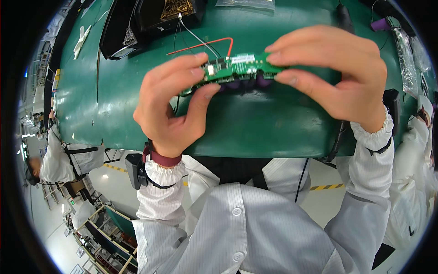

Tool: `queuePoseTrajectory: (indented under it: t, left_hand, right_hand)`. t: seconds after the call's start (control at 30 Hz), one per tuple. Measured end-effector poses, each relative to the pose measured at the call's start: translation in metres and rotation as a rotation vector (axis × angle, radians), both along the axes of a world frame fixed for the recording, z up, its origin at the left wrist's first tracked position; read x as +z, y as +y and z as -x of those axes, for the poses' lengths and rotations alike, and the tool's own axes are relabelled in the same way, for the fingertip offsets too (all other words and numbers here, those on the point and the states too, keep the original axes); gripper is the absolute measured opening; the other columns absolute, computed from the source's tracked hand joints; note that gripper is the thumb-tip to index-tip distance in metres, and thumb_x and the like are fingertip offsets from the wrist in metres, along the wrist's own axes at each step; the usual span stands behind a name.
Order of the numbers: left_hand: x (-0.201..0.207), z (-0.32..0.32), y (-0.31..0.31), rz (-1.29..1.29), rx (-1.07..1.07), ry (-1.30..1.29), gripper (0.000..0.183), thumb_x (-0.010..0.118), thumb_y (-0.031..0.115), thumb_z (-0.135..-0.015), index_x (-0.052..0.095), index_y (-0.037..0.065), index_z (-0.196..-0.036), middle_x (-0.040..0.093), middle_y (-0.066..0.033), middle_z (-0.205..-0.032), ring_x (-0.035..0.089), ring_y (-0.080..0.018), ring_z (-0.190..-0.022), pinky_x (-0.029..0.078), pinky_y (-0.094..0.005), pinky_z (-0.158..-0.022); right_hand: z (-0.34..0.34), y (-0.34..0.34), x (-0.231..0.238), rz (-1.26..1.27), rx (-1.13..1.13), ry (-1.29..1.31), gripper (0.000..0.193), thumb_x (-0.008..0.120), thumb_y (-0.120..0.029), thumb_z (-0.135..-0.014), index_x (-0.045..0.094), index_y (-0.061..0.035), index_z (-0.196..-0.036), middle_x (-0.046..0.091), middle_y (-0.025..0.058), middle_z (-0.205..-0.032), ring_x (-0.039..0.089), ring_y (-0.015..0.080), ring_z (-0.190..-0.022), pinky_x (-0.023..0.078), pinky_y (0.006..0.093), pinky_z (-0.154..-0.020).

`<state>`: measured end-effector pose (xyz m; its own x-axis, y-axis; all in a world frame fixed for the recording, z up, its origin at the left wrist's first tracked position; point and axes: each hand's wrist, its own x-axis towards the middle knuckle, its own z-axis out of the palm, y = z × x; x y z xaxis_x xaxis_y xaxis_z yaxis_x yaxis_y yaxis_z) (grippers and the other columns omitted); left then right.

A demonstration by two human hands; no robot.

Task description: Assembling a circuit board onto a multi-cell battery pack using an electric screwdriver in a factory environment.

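Between both hands I hold a green circuit board over the green table. Components and a white label show on its upper face, and purple rounded parts sit beneath it. My left hand pinches the board's left end, thumb below and fingers above. At the right end, the thumb and fingers of my right hand grip the board's edge. A red wire and thin dark and grey wires rise from its left half, one ending in a small white connector.
Black bins stand at the back left, one with brass-coloured pins. A clear plastic bag lies at the far edge. A black-handled tool and a purple cylinder are at the right. People in white sit on both sides.
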<state>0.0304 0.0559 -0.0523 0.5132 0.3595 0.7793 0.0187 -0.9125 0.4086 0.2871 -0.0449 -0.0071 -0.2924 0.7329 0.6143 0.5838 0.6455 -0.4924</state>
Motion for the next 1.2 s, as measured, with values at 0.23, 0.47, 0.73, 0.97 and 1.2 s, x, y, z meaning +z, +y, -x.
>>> queuePoseTrajectory:
  t: [0.23,0.47,0.73,0.97,1.2]
  left_hand:
    - [0.000,-0.009,0.014,0.144,-0.028,-0.035,0.034,0.079,-0.007,-0.086,0.064,-0.003,-0.116,0.072,-0.0153,-0.116,0.070,-0.0205,-0.102,0.059,-0.0296,-0.083]
    - [0.003,-0.011,0.017,0.157,0.063,0.035,0.032,0.080,-0.003,-0.088,0.065,-0.002,-0.116,0.072,-0.0123,-0.116,0.070,-0.0172,-0.100,0.059,-0.0263,-0.077]
    - [-0.001,-0.006,0.019,0.015,0.019,-0.004,0.034,0.082,-0.004,-0.085,0.064,0.000,-0.114,0.073,-0.0156,-0.114,0.071,-0.0226,-0.098,0.058,-0.0305,-0.083]
    - [-0.001,0.001,0.010,-0.138,0.076,0.040,0.037,0.085,-0.001,-0.081,0.064,0.005,-0.112,0.074,-0.0165,-0.111,0.072,-0.0284,-0.095,0.060,-0.0345,-0.080]
    - [-0.001,0.005,0.002,-0.187,0.095,0.090,0.039,0.085,0.001,-0.081,0.064,0.007,-0.113,0.073,-0.0162,-0.113,0.072,-0.0288,-0.094,0.060,-0.0348,-0.076]
  right_hand:
    - [0.010,0.002,-0.003,0.218,-0.183,0.311,0.019,0.078,0.001,-0.082,0.079,-0.0001,-0.101,0.078,0.0141,-0.097,0.075,0.0261,-0.089,0.059,0.0351,-0.080]
    - [0.007,0.017,-0.027,0.210,-0.112,0.501,0.016,0.076,-0.001,-0.090,0.076,0.0051,-0.105,0.078,0.0124,-0.094,0.075,0.0157,-0.084,0.060,0.0280,-0.080]
    - [0.001,0.012,-0.017,0.042,-0.065,0.306,0.016,0.080,-0.002,-0.084,0.078,0.0014,-0.099,0.078,0.0130,-0.089,0.076,0.0202,-0.077,0.059,0.0294,-0.072]
    - [0.001,0.014,-0.022,0.028,-0.001,0.349,0.016,0.083,-0.002,-0.080,0.079,-0.0002,-0.095,0.078,0.0138,-0.090,0.075,0.0244,-0.076,0.059,0.0301,-0.071]
    - [-0.005,0.003,-0.010,0.070,0.025,0.315,0.016,0.084,-0.002,-0.078,0.080,-0.0013,-0.093,0.079,0.0132,-0.096,0.076,0.0251,-0.079,0.061,0.0306,-0.070]
